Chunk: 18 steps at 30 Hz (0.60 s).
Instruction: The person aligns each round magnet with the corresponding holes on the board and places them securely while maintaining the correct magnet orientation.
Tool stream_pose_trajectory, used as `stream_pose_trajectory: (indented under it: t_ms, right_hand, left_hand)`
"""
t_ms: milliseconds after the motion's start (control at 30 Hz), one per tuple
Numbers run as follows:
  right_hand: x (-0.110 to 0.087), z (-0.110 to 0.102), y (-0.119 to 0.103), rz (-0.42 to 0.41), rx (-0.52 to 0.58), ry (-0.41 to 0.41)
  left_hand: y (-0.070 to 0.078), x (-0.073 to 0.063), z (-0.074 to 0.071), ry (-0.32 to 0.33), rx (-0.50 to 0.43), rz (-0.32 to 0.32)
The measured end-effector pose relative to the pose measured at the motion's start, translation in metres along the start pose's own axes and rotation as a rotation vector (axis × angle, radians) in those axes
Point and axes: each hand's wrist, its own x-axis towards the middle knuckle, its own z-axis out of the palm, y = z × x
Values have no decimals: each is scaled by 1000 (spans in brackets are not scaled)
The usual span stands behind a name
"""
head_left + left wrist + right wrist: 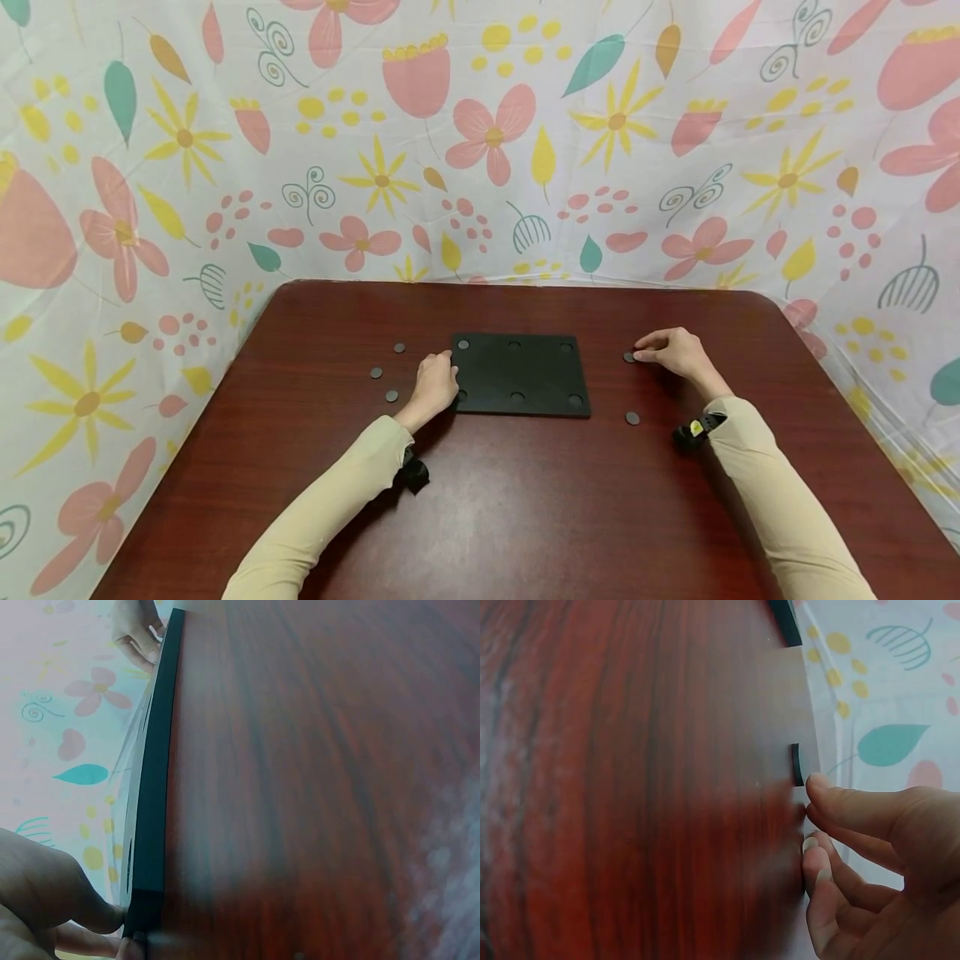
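Observation:
A flat black board (517, 374) with round recesses lies on the table. One grey disc (463, 344) sits in its far-left recess. My left hand (433, 385) is at the board's left edge; in the left wrist view its thumb (90, 904) and a finger grip the near corner. Beyond the board's right side, my right hand (678, 353) is low over the table, its bent thumb and forefinger at a grey disc (628, 357). In the right wrist view that disc (796, 765) lies flat by the thumb tip; whether it is pinched is unclear.
Three loose discs lie left of the board, one of them a disc (392, 396) close to my left hand. Another disc (633, 418) lies nearer me on the right. A floral cloth (495, 208) hangs behind the brown table (525, 508).

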Motion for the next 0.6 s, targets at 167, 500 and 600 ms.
stream_pose_trajectory:
  t_ms: [167,500,600]
  right_hand:
    - [1,-1,-1,4,11,-22]
    - [2,0,-4,9,34,-55]
    - [1,1,-4,12,36,-67]
  left_hand:
    - [0,1,0,11,6,0]
    - [2,0,-1,6,-3,-5]
    - [1,0,0,-1,-8,-10]
